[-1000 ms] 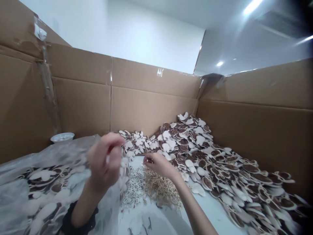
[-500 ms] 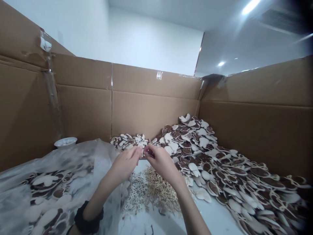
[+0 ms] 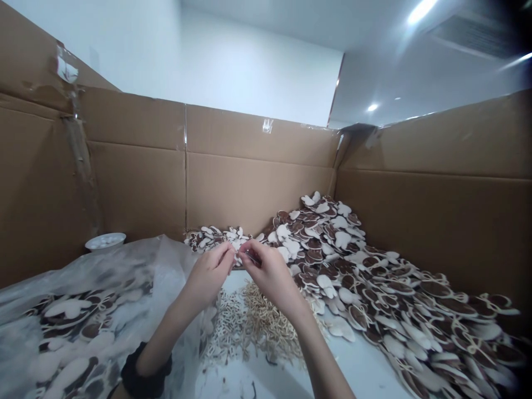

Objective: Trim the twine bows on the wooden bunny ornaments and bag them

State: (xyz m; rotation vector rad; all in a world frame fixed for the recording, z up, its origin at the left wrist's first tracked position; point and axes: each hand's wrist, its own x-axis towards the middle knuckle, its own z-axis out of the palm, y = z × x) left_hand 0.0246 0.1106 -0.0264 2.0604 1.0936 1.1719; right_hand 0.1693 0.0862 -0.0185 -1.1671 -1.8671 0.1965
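My left hand [image 3: 214,267] and my right hand [image 3: 266,271] are raised over the white tabletop, with their fingertips almost meeting. Both are closed in a pinch. Whatever lies between the fingers is too small to name; a thin dark glint shows inside my right fingers. Under my hands spreads a heap of small cream loops [image 3: 270,318], with a bed of small white pieces [image 3: 230,324] on its left. Behind the fingertips lies a low row of brown and white flat pieces [image 3: 208,237].
A large pile of brown and white flat cutouts with cream cords [image 3: 369,288] covers the right side. Clear plastic sheeting [image 3: 166,277] with similar cutouts lies on the left, by a white bowl [image 3: 105,241]. Tall cardboard walls [image 3: 257,188] enclose the back and sides.
The whole view has shifted slightly, so the scene sits a little further left. My hands stay close together with their fingers still pinched; only small finger movement shows.
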